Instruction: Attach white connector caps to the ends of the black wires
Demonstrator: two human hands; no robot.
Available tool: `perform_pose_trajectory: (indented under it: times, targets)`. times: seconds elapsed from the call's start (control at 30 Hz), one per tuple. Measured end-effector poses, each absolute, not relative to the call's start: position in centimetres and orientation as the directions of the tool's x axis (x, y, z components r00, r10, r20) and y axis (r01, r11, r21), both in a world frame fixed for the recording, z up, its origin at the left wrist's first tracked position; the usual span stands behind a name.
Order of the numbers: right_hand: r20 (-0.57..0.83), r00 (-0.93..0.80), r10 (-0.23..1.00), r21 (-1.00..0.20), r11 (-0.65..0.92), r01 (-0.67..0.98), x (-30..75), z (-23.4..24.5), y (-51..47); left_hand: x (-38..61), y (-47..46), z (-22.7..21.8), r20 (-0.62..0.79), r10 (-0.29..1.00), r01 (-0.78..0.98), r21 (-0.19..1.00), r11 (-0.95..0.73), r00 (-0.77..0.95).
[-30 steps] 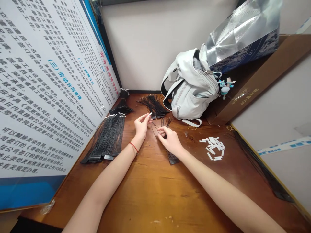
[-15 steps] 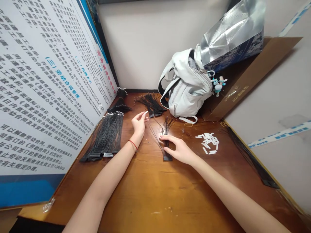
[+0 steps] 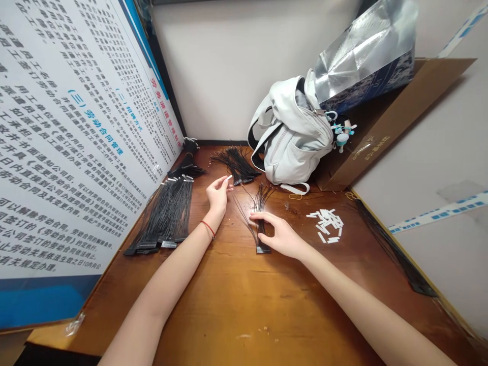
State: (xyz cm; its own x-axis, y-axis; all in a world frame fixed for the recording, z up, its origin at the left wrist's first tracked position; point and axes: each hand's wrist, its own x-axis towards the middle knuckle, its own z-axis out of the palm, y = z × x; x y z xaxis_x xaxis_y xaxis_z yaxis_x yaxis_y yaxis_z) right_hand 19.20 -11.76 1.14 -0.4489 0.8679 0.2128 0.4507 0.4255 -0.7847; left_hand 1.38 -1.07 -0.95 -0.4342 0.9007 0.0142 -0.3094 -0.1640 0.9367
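My left hand (image 3: 218, 194) is raised slightly over the wooden table (image 3: 236, 305), pinching a small white tab (image 3: 229, 177) between thumb and fingertips, with a thin black wire trailing from it. A red string circles that wrist. My right hand (image 3: 280, 235) rests on the table beside a small fanned bundle of black wires (image 3: 261, 218), index finger and thumb curved around its black connector end. A pile of small white tabs (image 3: 328, 224) lies just right of that hand.
A flat row of black wire sets (image 3: 168, 216) lies left, by a large printed board (image 3: 72, 132). More black wires (image 3: 236, 163) sit at the back. A grey backpack (image 3: 293, 137), a silver bag (image 3: 366, 51) and a cardboard box (image 3: 392, 117) fill the back right corner.
My right hand let go of the wire near my left hand and moved right and nearer, settling on the fanned bundle. My left hand still holds the white tab.
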Motion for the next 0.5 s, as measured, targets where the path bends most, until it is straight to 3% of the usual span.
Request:
perform_pose_trajectory:
  times: [0.27,0.5]
  targets:
    - [0.335,-0.287,0.897,-0.692,0.442,0.571,17.8,-0.3,-10.8,1.5,-1.2,-0.9,0.030,0.907,-0.310,0.935,-0.175,-0.421]
    - [0.180,-0.217,0.959,-0.439,0.275,0.855,15.6,1.0,-5.8,1.6,-1.3,-0.8,0.046,0.915,-0.304,0.936,-0.180,-0.402]
